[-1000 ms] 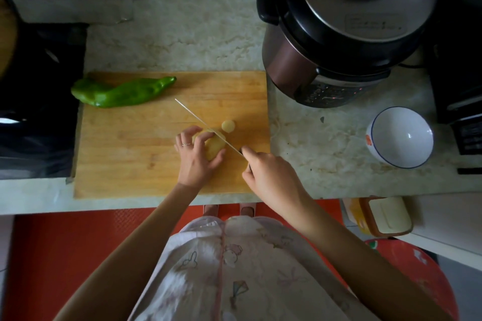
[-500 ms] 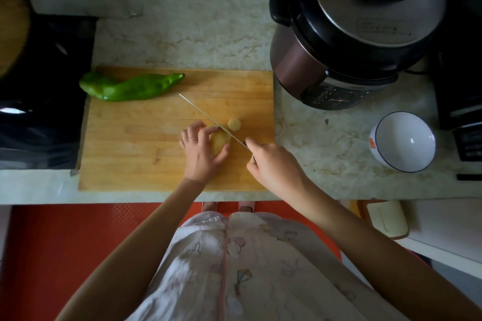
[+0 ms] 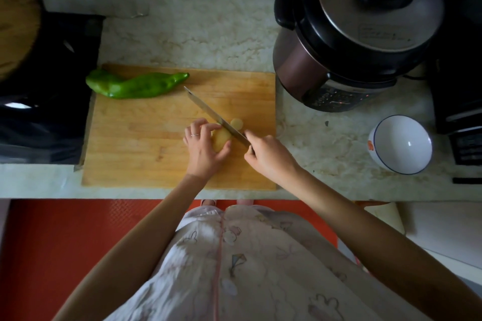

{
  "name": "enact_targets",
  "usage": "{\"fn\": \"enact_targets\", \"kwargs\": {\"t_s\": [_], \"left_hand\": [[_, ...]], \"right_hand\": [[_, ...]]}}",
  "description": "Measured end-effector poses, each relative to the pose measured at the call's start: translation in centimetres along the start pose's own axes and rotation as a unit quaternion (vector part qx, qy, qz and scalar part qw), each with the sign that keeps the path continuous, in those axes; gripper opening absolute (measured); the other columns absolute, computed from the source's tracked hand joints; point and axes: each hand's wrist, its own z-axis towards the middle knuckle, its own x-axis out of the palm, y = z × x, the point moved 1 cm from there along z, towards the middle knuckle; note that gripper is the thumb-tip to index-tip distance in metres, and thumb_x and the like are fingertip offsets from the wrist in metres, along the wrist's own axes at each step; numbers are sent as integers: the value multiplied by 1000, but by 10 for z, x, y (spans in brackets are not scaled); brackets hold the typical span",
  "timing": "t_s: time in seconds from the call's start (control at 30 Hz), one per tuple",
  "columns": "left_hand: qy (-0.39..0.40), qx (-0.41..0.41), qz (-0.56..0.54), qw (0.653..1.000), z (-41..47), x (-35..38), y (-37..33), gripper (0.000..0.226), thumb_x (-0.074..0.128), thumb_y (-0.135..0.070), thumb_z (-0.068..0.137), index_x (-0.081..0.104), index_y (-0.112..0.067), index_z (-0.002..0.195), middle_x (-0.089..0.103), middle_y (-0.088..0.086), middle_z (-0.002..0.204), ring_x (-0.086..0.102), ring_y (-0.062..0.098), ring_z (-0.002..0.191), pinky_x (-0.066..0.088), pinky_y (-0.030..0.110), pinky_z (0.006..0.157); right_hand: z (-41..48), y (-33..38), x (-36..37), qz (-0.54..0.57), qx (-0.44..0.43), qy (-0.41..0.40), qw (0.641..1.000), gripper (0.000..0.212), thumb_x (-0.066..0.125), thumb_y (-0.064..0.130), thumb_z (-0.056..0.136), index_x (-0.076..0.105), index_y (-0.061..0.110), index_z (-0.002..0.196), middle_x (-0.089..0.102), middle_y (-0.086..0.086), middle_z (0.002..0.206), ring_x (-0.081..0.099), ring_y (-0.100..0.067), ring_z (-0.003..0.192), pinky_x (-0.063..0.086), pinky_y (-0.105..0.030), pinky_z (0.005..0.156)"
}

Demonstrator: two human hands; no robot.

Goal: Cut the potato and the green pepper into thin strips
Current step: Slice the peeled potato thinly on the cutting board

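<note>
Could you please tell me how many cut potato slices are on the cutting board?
1. The potato slice lies on the cutting board just right of the knife, beside the potato the left hand holds. Others may be hidden under its blade.

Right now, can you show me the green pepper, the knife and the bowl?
green pepper (image 3: 135,86), head view, middle of its body
knife (image 3: 210,111), head view, middle of the blade
bowl (image 3: 401,144), head view, inside wall

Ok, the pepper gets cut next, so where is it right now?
In the head view the green pepper lies at the far left corner of the cutting board, one end overhanging its left edge, left of the knife tip.
</note>
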Motion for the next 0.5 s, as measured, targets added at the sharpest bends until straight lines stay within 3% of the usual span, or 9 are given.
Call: {"fn": "enact_targets", "kwargs": {"t_s": [0.13,0.37,0.5], "left_hand": [[0,3,-5,1000,1,-1,0,41,57,-47,76,45,-24,108,50,24,112,35,24,105,30,41,87],[23,0,-4,1000,0,-2,0,41,57,-47,75,45,-25,107,49,22,114,42,34,106,29,39,87],[27,-2,1,1000,1,-3,2,45,58,-46,75,54,-15,107,49,23,114,45,41,104,29,40,86]], "right_hand": [[-2,-1,4,-2,6,-5,1000,43,47,6,91,47,3,133,50,-2,67,57,-20,59,36,-26,49],[-3,-3,12,-9,-6,-31,999,45,47,7,93,44,2,137,65,-12,79,66,-27,72,39,-27,53],[-2,-3,14,-9,-11,-41,999,47,47,8,93,41,2,140,67,-13,83,66,-26,75,41,-27,54]]}}
